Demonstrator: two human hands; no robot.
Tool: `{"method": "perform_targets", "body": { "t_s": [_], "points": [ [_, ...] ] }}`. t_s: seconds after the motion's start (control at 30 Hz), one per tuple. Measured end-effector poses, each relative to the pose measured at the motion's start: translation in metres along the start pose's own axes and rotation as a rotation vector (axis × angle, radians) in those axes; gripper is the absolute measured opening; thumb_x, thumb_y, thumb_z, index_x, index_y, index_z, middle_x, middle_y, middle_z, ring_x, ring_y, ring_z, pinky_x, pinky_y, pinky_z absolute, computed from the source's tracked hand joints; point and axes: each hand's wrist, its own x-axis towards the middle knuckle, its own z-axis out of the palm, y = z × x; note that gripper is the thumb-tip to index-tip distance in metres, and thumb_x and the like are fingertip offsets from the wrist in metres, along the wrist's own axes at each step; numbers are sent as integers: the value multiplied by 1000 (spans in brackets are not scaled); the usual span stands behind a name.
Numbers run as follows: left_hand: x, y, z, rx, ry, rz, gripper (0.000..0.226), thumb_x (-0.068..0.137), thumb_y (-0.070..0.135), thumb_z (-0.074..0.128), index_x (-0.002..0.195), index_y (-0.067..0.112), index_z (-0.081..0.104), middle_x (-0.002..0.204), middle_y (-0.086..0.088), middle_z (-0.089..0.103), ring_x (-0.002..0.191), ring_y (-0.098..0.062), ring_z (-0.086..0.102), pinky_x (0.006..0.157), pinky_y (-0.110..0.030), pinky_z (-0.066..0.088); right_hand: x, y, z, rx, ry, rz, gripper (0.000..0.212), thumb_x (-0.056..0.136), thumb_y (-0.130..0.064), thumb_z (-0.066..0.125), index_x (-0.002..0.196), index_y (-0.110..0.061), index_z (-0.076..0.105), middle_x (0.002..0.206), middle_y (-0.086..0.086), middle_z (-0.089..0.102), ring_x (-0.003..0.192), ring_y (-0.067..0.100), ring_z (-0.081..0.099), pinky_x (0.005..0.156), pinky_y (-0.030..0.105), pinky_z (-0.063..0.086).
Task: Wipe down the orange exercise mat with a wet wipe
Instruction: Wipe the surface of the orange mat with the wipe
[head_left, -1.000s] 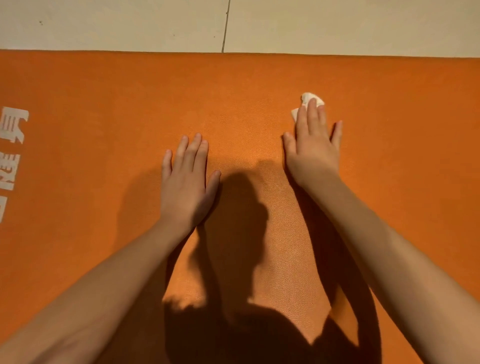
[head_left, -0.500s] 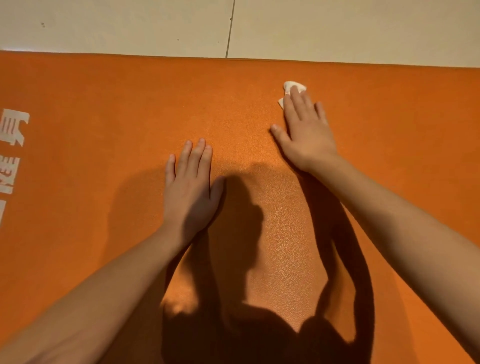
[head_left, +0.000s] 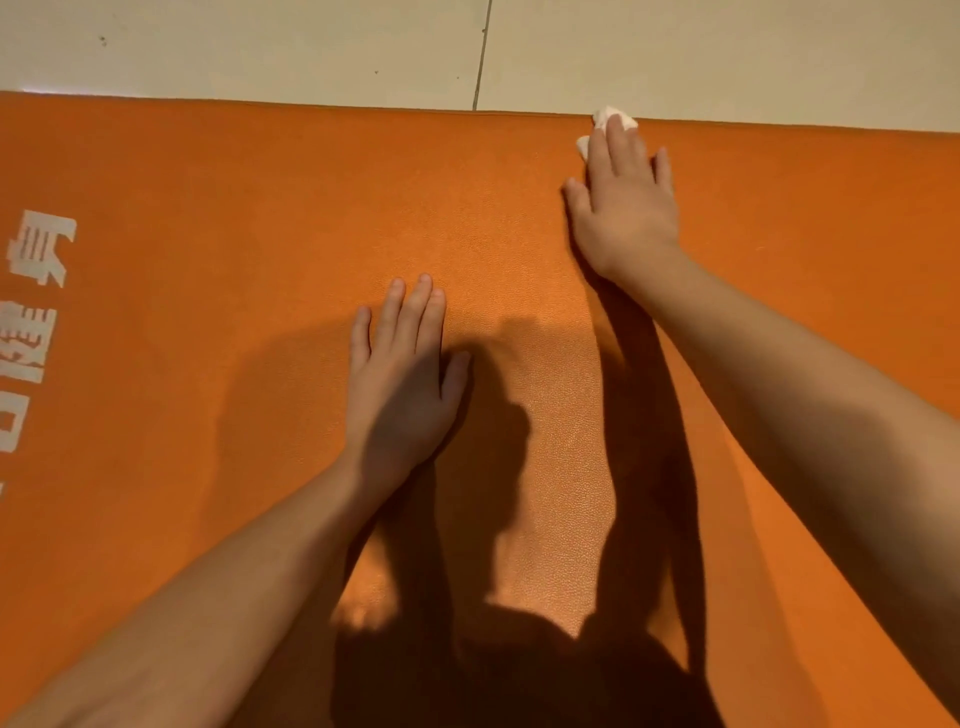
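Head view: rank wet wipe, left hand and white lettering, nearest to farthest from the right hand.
1. Wet wipe: under the right hand, at the far edge of the mat.
2. Left hand: flat on the mat, leftward.
3. White lettering: mat's far left.

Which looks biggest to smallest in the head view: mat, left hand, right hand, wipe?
1. orange mat
2. left hand and right hand: alike, left nearer the camera, so unranked
3. wet wipe, mostly covered

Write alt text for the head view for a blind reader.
A person's right hand presses a white wet wipe against the far edge of an orange exercise mat, beside pale floor tiles. The left hand rests flat on the mat.
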Motion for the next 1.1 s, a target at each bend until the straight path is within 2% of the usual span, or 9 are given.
{"method": "perform_targets", "body": {
  "t_s": [0.07, 0.2, 0.37, 0.53, 0.67, 0.73, 0.83, 1.0, 1.1],
  "points": [
    [0, 0, 0, -2, 0, -2, 64, 94, 44, 33, 146, 7, 40, 156, -9, 34, 147, -29, 24, 118, -50, 12, -1, -21, 1, 42, -32, -41, 67, 104, -48, 22, 156, -10, 2, 164, 9, -7, 151, 25, -7, 120, 41, -5],
    [0, 0, 0, -11, 4, -2, 64, 95, 45, 31, 147, 8, 40, 157, -9, 34, 148, -28, 23, 118, -49, 11, -6, -24, -1, -38, -102, -436, 66, 104, -47, 26, 157, -15, 3, 164, 3, -4, 151, 19, -4, 120, 39, -6],
    [0, 0, 0, -25, 3, 2, 64, 96, 45, 31, 147, 8, 39, 157, -8, 33, 148, -27, 21, 118, -49, 10, 10, -23, -7, -12, -61, -98, 64, 105, -46, 18, 156, -12, 0, 164, 6, -8, 151, 22, -7, 120, 42, -6],
    [-1, -1, 1, -21, 9, 8, 64, 95, 44, 34, 146, 7, 41, 156, -9, 35, 147, -28, 24, 117, -49, 13, -16, -29, 1, -29, -124, -473, 63, 105, -44, 25, 157, -16, 4, 164, 2, -4, 151, 17, -4, 119, 39, -7],
    [-1, -1, 1, -26, -1, 8, 65, 94, 45, 33, 146, 7, 40, 157, -9, 34, 147, -28, 23, 118, -49, 11, -13, -11, -2, 3, -43, -148, 63, 105, -42, 23, 157, -12, 3, 164, 6, -5, 151, 21, -4, 120, 41, -6],
    [-1, -2, 1, -19, -7, 17, 65, 94, 44, 33, 146, 7, 40, 157, -9, 33, 147, -28, 24, 117, -49, 12, -35, -23, 4, 48, -72, -186, 67, 104, -44, 25, 156, -10, 2, 164, 9, -7, 151, 23, -6, 120, 39, -6],
    [0, -2, 0, -5, -15, 22, 66, 94, 43, 32, 147, 5, 39, 157, -10, 33, 147, -29, 24, 117, -51, 13, -73, -21, 14, -4, -119, -445, 67, 103, -46, 28, 156, -12, 4, 164, 6, -6, 151, 20, -5, 119, 36, -8],
    [-1, -5, -1, -19, -91, 26, 73, 95, 51, 20, 153, 8, 25, 163, -6, 18, 151, -24, 8, 119, -46, -1, -70, -1, 18, 25, -46, -105, 65, 104, -44, 23, 156, -11, 2, 164, 7, -6, 151, 20, -7, 118, 37, -11],
    [0, -10, -7, -98, -126, 54, 73, 95, 52, 26, 155, 10, 22, 164, -3, 12, 151, -19, 1, 118, -40, -7, -104, -26, 30, 84, -71, -281, 68, 101, -47, 18, 156, -10, 6, 164, 7, -3, 151, 21, -5, 117, 35, -12]
  ]
}}
